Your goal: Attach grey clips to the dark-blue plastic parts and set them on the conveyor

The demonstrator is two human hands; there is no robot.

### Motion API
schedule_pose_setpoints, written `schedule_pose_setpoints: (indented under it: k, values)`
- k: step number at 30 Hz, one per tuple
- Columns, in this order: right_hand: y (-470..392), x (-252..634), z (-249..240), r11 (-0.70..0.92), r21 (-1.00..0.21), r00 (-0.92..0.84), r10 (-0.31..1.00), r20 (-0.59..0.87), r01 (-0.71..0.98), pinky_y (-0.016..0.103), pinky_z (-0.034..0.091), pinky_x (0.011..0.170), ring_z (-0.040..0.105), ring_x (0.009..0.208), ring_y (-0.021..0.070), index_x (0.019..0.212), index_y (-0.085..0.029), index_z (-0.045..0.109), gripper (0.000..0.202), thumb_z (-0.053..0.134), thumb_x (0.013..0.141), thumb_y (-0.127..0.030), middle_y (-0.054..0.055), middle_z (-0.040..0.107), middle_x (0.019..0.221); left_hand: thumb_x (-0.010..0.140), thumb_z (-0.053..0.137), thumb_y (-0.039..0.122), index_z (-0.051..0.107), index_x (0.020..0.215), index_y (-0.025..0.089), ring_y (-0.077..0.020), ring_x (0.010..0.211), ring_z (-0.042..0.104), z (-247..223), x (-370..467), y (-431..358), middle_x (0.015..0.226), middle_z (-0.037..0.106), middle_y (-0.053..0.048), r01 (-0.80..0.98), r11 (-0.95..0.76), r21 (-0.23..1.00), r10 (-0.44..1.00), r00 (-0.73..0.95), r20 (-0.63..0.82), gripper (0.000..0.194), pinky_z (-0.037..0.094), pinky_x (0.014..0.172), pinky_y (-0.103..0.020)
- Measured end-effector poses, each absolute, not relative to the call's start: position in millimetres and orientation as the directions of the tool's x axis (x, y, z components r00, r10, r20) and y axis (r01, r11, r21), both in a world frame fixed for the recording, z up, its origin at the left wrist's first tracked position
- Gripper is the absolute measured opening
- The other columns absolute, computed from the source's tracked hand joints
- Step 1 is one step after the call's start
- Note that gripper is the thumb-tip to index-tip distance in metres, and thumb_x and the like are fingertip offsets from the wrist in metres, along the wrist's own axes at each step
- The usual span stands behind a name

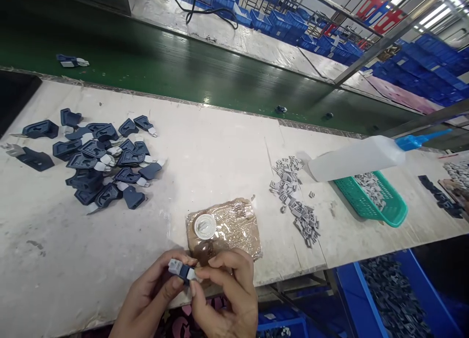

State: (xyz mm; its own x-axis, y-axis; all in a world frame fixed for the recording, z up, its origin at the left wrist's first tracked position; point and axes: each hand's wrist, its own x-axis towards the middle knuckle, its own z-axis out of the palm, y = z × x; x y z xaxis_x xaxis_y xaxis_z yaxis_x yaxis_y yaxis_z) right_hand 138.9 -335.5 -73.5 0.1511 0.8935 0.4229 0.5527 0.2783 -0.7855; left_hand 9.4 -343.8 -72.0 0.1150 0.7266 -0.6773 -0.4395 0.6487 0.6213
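Observation:
Between my two hands, near the front edge of the table, is a small dark blue plastic part [184, 271] with pale grey ends. My left hand [152, 294] is closed on its left side, thumb and fingers pinching the blue body. The fingertips of my right hand [227, 291] pinch the pale piece [191, 275] at its right end. Just beyond my hands lies a tape-wrapped brown pad [236, 225] with a round white cap [205, 226] on it. Fingers partly hide the held part.
Dark blue parts with pale tips [106, 162] lie heaped at left. Small grey pieces [296, 201] are spread at right, near a white squeeze bottle [355, 158] lying over a green basket [397, 211]. A green conveyor belt [176, 69] runs behind; a blue bin [353, 294] stands below right.

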Motion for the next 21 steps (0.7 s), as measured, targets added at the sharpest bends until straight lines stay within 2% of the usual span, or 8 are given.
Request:
schedule_pose_setpoints:
  k: [7,10,13,16,19,21]
  values:
    - [-342,144,-72,0.303,-0.797,0.024,0.929,0.369,0.522,0.030,0.049,0.075,0.053,0.084,0.0160,0.087,-0.025,0.067,0.014,0.061,0.083,-0.013,0.000,0.056,0.080,0.076,0.072,0.040,0.074,0.094,0.025,-0.0220,0.098,0.062,-76,7,-344,0.100,0.070,-0.004,-0.409,0.604,0.684,0.772,0.086,-0.630,0.023,0.050,0.083,-0.018]
    - [-346,146,-69,0.331,-0.791,-0.093,0.939,0.332,0.515,0.029,0.050,0.077,0.054,0.086,0.0161,0.106,-0.025,0.066,0.028,0.055,0.086,-0.009,0.002,0.057,0.085,0.076,0.073,0.040,0.074,0.093,0.024,-0.0209,0.094,0.062,-78,3,-344,0.098,0.071,-0.004,-0.428,0.614,0.663,0.767,0.125,-0.630,0.023,0.051,0.080,-0.017]
    - [-351,149,-69,0.340,-0.771,-0.125,0.937,0.326,0.539,0.029,0.052,0.079,0.056,0.090,0.0157,0.128,-0.027,0.056,0.050,0.049,0.085,-0.003,0.004,0.057,0.097,0.071,0.078,0.040,0.075,0.096,0.025,-0.0209,0.098,0.064,-73,4,-342,0.098,0.073,-0.003,-0.481,0.648,0.591,0.712,0.105,-0.694,0.029,0.053,0.082,-0.018]
    - [-355,149,-72,0.331,-0.743,-0.097,0.935,0.341,0.582,0.030,0.054,0.079,0.058,0.097,0.0168,0.129,-0.029,0.055,0.056,0.044,0.082,0.001,0.006,0.056,0.106,0.067,0.080,0.043,0.075,0.100,0.030,-0.0193,0.107,0.063,-65,11,-341,0.102,0.074,0.000,-0.579,0.637,0.509,0.639,0.027,-0.769,0.036,0.052,0.082,-0.014]
    - [-358,145,-76,0.324,-0.704,-0.085,0.932,0.352,0.632,0.034,0.055,0.080,0.060,0.101,0.0192,0.125,-0.030,0.058,0.055,0.041,0.083,0.000,0.007,0.058,0.110,0.066,0.081,0.045,0.073,0.106,0.033,-0.0201,0.116,0.060,-63,15,-343,0.111,0.073,0.001,-0.609,0.589,0.531,0.680,0.019,-0.733,0.043,0.051,0.089,-0.015]
    - [-359,142,-77,0.337,-0.713,-0.077,0.925,0.371,0.615,0.032,0.056,0.077,0.063,0.093,0.0174,0.124,-0.030,0.059,0.053,0.042,0.083,-0.001,0.005,0.061,0.104,0.066,0.081,0.042,0.071,0.111,0.032,-0.0232,0.118,0.059,-65,15,-344,0.114,0.072,-0.002,-0.584,0.585,0.562,0.704,0.024,-0.709,0.047,0.049,0.097,-0.022]
